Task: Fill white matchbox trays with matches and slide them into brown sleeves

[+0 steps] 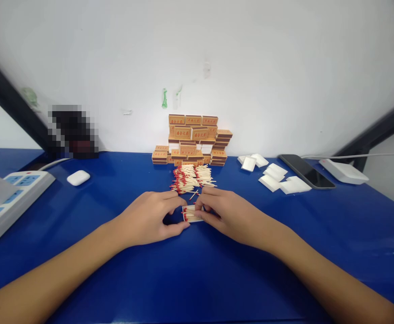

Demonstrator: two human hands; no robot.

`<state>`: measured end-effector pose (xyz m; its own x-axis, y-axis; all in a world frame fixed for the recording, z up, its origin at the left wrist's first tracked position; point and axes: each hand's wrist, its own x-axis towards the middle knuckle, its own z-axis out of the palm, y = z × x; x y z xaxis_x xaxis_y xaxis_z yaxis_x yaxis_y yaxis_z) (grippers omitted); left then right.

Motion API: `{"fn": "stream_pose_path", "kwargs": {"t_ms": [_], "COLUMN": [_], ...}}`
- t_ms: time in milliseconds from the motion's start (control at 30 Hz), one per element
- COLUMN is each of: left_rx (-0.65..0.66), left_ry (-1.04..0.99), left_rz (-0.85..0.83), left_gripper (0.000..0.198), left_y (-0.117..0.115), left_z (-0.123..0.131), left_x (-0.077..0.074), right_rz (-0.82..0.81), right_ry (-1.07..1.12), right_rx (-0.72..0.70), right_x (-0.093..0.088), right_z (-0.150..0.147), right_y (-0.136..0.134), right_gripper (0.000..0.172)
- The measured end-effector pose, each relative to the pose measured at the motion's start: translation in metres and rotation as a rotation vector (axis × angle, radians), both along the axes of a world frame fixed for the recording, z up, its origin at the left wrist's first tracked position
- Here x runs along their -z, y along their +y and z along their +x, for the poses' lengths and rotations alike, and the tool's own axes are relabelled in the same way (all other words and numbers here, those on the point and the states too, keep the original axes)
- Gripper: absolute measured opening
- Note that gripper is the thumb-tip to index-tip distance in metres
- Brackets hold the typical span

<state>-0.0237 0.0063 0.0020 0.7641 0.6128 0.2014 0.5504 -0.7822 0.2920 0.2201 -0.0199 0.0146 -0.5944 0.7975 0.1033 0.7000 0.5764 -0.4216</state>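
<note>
A small white matchbox tray (183,214) lies on the blue table between my hands, with red-tipped matches (190,214) lengthwise inside. My left hand (152,216) curves around its left end, the thumb at the near edge and the fingers at the far edge. From the right, my right hand (222,209) reaches over the tray, its thumb and fingers pinched on matches there. Those fingers hide the tray's right end. Just beyond, a loose heap of matches (185,179) lies on the table, with a few strays near the hands.
Yellow-brown matchboxes (183,133) are stacked against the wall. Several white trays (273,172) lie right of them, near a black phone (306,171) and a white box (343,171). At left are a power strip (17,198) and a white earbud case (78,177).
</note>
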Motion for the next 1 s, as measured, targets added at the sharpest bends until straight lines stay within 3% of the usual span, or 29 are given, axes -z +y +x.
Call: {"fn": "stream_pose_path", "kwargs": {"t_ms": [633,1000], "left_rx": [0.011,0.011], "left_ry": [0.006,0.008], "left_rz": [-0.010,-0.001], "left_gripper": [0.018,0.024], "left_y": [-0.002,-0.002], "left_z": [0.001,0.000], "left_x": [-0.002,-0.001], "right_rz": [-0.038,0.042], "right_ry": [0.083,0.032], "right_rx": [-0.032,-0.017], "right_x": [0.006,-0.006], "right_z": [-0.006,0.005], "right_y": [0.000,0.002], "right_gripper": [0.014,0.015]}}
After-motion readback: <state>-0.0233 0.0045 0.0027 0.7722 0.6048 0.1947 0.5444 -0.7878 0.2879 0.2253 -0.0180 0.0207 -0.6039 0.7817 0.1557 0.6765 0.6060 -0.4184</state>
